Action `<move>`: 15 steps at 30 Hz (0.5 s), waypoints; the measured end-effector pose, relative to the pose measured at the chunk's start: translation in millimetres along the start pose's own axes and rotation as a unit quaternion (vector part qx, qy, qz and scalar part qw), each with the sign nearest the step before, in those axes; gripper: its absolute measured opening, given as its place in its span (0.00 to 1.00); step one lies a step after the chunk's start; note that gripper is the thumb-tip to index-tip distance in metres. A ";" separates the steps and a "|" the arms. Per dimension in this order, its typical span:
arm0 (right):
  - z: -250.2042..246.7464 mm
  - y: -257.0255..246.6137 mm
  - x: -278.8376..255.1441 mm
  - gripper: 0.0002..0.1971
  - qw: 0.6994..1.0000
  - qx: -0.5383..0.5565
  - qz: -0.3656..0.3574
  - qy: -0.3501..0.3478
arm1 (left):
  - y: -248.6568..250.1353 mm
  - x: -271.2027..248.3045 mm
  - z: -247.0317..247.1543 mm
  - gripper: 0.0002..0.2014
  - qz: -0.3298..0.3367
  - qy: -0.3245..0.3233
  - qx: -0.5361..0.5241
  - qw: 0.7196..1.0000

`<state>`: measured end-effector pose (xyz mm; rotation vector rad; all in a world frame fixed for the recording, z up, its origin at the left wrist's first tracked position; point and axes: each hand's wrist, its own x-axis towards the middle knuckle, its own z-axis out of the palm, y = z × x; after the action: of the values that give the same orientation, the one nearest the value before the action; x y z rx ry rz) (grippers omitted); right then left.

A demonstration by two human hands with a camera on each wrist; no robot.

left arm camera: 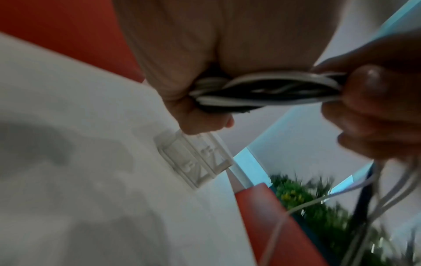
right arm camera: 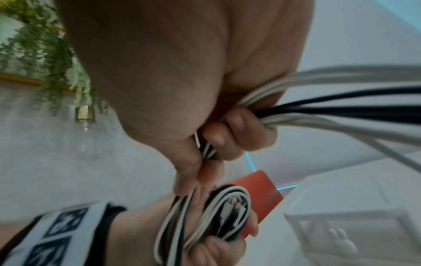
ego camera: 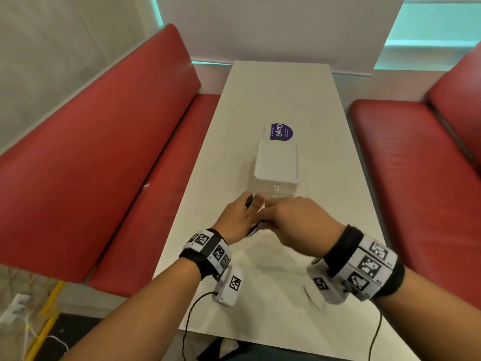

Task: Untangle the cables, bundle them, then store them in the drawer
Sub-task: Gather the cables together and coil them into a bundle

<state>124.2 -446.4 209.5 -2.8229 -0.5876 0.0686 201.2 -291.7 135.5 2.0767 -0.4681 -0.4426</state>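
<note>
A bundle of black and white cables [left arm camera: 262, 91] runs between both hands above the white table [ego camera: 325, 230]. My left hand [ego camera: 250, 204] grips one looped end of the cables [right arm camera: 227, 212]. My right hand [ego camera: 270, 207] grips the same cables [right arm camera: 318, 111] close beside it, and loose strands trail out past its fingers [right arm camera: 239, 126]. In the head view the hands hide nearly all of the bundle. Just beyond the hands stands a small white drawer unit [ego camera: 277, 165], and its drawers [right arm camera: 341, 232] look shut.
A purple sticker [ego camera: 281, 131] lies on the table behind the drawer unit. Red padded benches flank the table on the left [ego camera: 117, 165] and right [ego camera: 416, 165]. A wall closes off the table's far end. Thin black wires hang from the wrist cameras.
</note>
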 end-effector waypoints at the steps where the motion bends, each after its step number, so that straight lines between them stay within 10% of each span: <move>1: -5.6 6.2 2.2 0.11 0.999 0.032 0.009 0.005 | 2.6 -3.5 3.2 0.42 -0.013 -0.019 -0.064 0.998; 7: -18.0 33.6 9.9 0.06 0.991 0.099 0.076 0.054 | 10.1 -21.9 20.0 0.17 -0.123 -0.203 -0.261 0.936; 15: 1.5 38.7 12.3 0.13 0.981 0.158 0.090 0.064 | 14.3 -29.7 19.3 0.06 -0.138 -0.174 -0.458 0.861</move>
<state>150.2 -475.4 198.1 -2.5391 -0.2632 0.0109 164.1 -298.1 141.9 1.1229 -0.1012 -0.9991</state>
